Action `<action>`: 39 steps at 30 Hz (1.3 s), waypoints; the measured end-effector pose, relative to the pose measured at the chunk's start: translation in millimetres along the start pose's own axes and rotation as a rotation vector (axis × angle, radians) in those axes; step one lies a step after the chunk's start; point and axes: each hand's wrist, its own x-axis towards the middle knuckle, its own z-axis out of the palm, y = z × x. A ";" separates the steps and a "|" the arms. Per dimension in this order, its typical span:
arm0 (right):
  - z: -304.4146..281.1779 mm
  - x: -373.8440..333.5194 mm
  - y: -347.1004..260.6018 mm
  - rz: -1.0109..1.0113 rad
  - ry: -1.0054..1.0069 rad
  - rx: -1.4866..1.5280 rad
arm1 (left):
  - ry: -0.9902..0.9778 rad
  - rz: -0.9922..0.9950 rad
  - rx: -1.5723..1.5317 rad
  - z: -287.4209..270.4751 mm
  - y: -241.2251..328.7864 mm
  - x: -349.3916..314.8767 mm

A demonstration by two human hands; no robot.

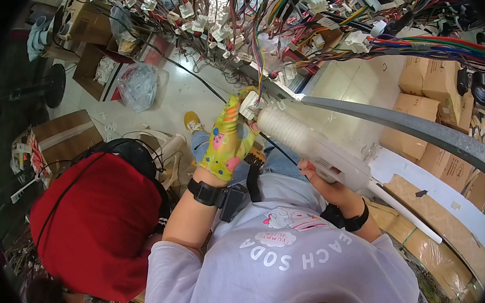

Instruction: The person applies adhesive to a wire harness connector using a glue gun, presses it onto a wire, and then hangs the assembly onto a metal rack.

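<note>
My left hand [227,138], in a yellow patterned glove, grips a white plastic connector [248,106] with thin coloured wires [258,69] running up from it. My bare right hand [323,182] is closed around a hot glue gun [326,155] with a translucent white body and a ribbed front. A long white glue stick [406,212] sticks out of its rear. The gun's tip is close to the connector; whether they touch is hard to make out. Part of my right hand is hidden behind the gun.
Bundles of coloured wires with white connectors [220,29] hang along the far side. A curved grey metal bar [407,120] crosses on the right, before cardboard boxes [419,121]. At my left is a person in red [98,222]. A plastic bag [138,85] lies on the floor.
</note>
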 end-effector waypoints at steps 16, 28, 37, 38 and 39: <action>-2.3 -0.6 17.4 -0.027 0.064 0.007 | 0.062 -0.006 -0.078 2.6 6.2 -0.5; -2.6 -0.8 2.0 0.054 0.006 0.068 | -0.048 -0.014 -0.156 -4.4 3.8 2.4; -5.9 1.2 2.6 0.011 0.052 0.111 | -0.079 0.011 -0.128 -8.3 6.2 8.2; -7.2 1.5 4.2 -0.044 0.041 0.096 | -0.090 0.031 -0.131 -7.9 6.1 11.3; -6.2 1.8 1.6 -0.053 0.040 0.095 | -0.097 0.038 -0.127 -9.4 7.4 14.6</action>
